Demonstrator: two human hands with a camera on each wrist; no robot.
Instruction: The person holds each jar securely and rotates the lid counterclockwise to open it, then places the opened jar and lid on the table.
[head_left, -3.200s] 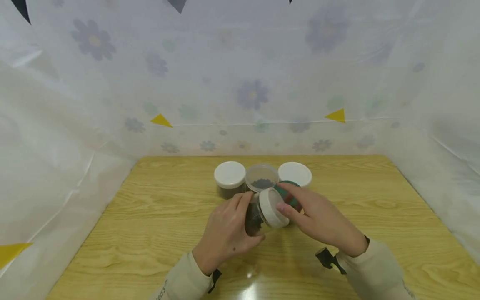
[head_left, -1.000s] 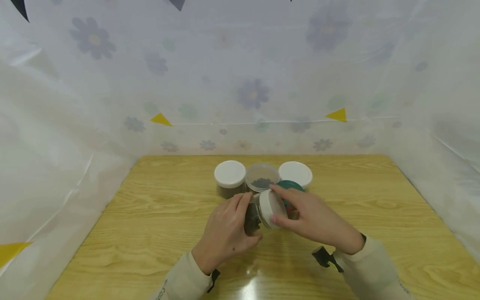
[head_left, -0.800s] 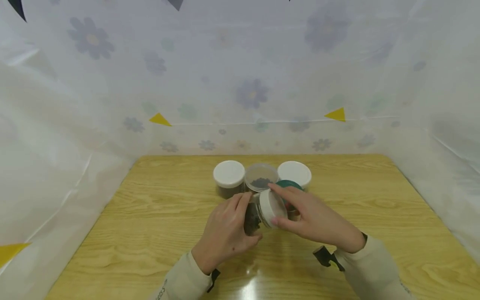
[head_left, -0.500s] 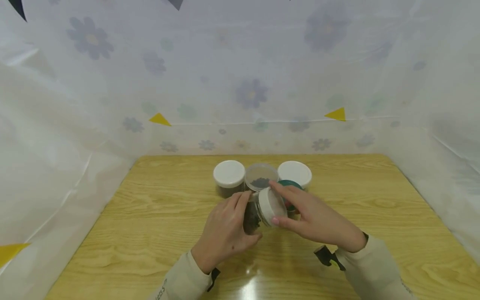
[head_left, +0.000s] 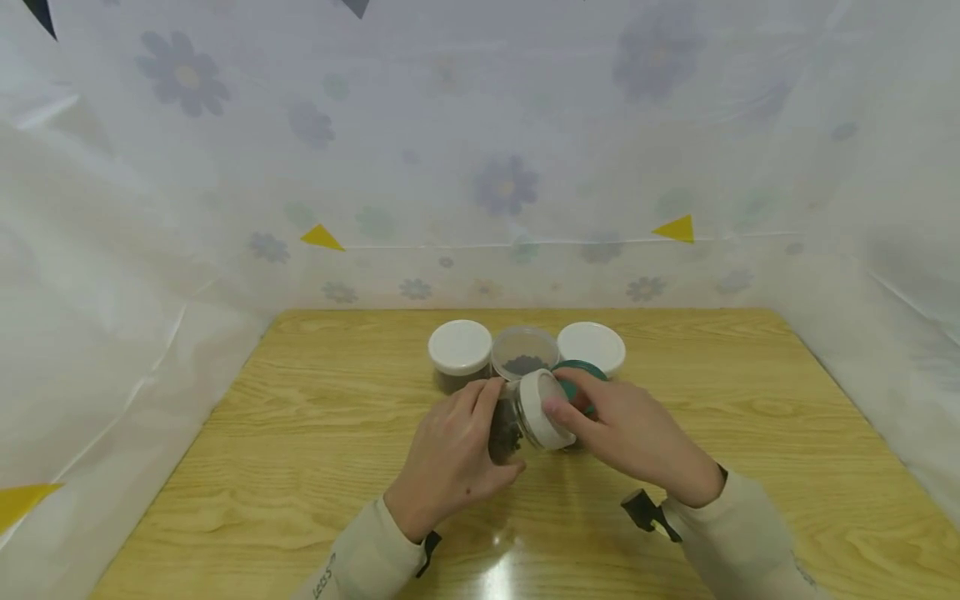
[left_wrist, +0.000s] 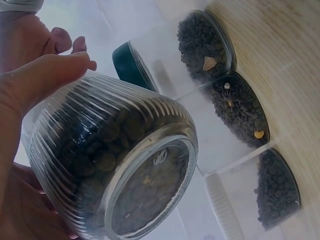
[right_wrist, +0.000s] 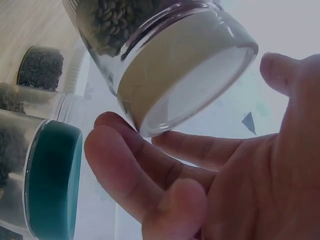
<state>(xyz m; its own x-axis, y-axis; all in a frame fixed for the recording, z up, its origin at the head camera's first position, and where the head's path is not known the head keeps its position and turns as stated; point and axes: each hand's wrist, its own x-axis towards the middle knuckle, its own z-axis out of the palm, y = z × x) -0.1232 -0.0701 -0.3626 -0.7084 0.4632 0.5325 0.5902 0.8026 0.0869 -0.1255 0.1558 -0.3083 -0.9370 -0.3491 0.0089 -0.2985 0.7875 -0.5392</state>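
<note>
My left hand (head_left: pixel 450 458) grips a ribbed clear jar (left_wrist: pixel 85 145) part filled with dark, bean-like bits. The jar is tilted over, its base towards the left wrist camera and its white lid (head_left: pixel 536 412) pointing right. At that lid is my right hand (head_left: pixel 637 425), thumb on one side and index fingertip at the rim on the other in the right wrist view; the remaining fingers curve loosely below. Just behind the right hand stands a jar with a green lid (right_wrist: pixel 55 175), partly covered by the hand in the head view.
Behind the hands stand a white-lidded jar (head_left: pixel 460 346) on the left, a clear-topped jar (head_left: pixel 525 343) in the middle and another white-lidded jar (head_left: pixel 591 346) on the right. All are on a wood-grain table (head_left: pixel 315 433) enclosed by flower-patterned sheeting (head_left: pixel 502 125).
My right hand has turned at the white lid: its thumb has moved up and its index finger has shifted right. The left hand keeps holding the jar in nearly the same place.
</note>
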